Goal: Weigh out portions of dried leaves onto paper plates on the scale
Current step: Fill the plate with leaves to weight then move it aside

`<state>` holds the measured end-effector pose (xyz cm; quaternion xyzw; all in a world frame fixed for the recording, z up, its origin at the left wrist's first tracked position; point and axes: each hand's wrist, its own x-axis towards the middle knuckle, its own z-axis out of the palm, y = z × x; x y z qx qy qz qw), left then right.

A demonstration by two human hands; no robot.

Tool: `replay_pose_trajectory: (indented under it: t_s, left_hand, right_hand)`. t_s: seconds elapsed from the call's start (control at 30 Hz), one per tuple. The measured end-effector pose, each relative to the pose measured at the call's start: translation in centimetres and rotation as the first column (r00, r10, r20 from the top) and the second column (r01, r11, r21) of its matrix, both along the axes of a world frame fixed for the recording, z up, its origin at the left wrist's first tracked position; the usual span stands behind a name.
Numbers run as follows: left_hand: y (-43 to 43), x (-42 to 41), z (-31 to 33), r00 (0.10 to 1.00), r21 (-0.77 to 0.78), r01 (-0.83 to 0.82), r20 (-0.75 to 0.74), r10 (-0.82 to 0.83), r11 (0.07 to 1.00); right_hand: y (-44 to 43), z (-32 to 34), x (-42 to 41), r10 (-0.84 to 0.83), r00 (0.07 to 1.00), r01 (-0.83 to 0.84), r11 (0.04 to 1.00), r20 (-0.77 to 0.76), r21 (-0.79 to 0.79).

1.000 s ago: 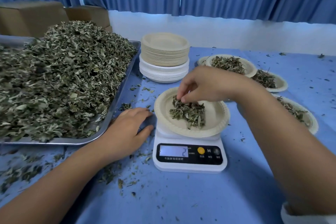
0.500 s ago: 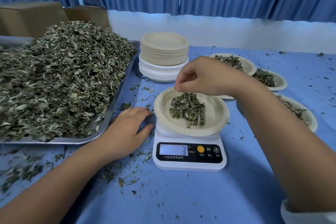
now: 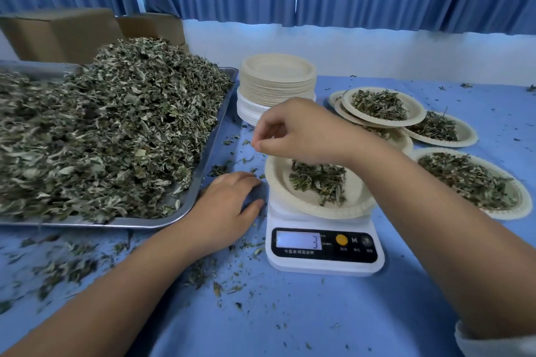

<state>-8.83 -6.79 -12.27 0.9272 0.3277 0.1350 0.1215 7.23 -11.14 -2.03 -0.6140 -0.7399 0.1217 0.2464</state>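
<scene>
A white digital scale (image 3: 324, 262) stands on the blue tablecloth and its display reads 3. On it sits a paper plate (image 3: 280, 194) with a small portion of dried leaves (image 3: 319, 182). My right hand (image 3: 295, 130) hovers over the plate's far left rim. Its thumb and forefinger are pinched together on a tiny bit of dried leaf. My left hand (image 3: 229, 206) rests flat on the cloth, between the scale and a metal tray (image 3: 203, 180). The tray holds a big heap of dried leaves (image 3: 110, 124).
A tall stack of unused paper plates (image 3: 278, 78) stands behind the scale. Several filled plates (image 3: 380, 107) lie at the right, the nearest one (image 3: 470, 182) beside the scale. Cardboard boxes (image 3: 58, 32) sit behind the tray. Leaf crumbs litter the cloth.
My right hand has lifted off the portion and moved left, to above the plate's rim. The display went from 2 to 3. My left hand has stayed put.
</scene>
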Motion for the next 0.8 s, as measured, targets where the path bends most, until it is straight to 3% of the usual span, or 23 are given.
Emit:
replay_pose_trajectory:
  t_s: [0.17, 0.37, 0.53, 0.63, 0.8]
  left_hand:
    - [0.1, 0.0, -0.1, 0.999, 0.057, 0.009, 0.030, -0.011, 0.998]
    - [0.4, -0.2, -0.4, 0.996, 0.059, 0.057, 0.066, -0.061, 0.997]
    - [0.3, -0.1, -0.6, 0.989, 0.095, 0.068, 0.122, -0.079, 0.993]
    - [-0.3, -0.2, 0.1, 0.967, 0.066, 0.071, 0.240, -0.085, 0.995]
    - [-0.2, -0.5, 0.0, 0.953, 0.102, 0.093, 0.279, -0.118, 0.990]
  right_hand:
    - [5.0, 0.2, -6.6, 0.220, 0.943, -0.215, 0.975, 0.248, -0.049]
    - [11.0, -0.9, -10.7, 0.226, 0.839, -0.202, 0.974, 0.495, -0.103]
    - [13.3, -2.6, -11.8, 0.260, 0.855, -0.187, 0.962, 0.448, -0.200]
    - [14.0, -3.7, -12.4, 0.259, 0.853, -0.182, 0.961, 0.453, -0.206]
    - [13.9, -4.0, -12.7, 0.250, 0.856, -0.172, 0.963, 0.452, -0.207]
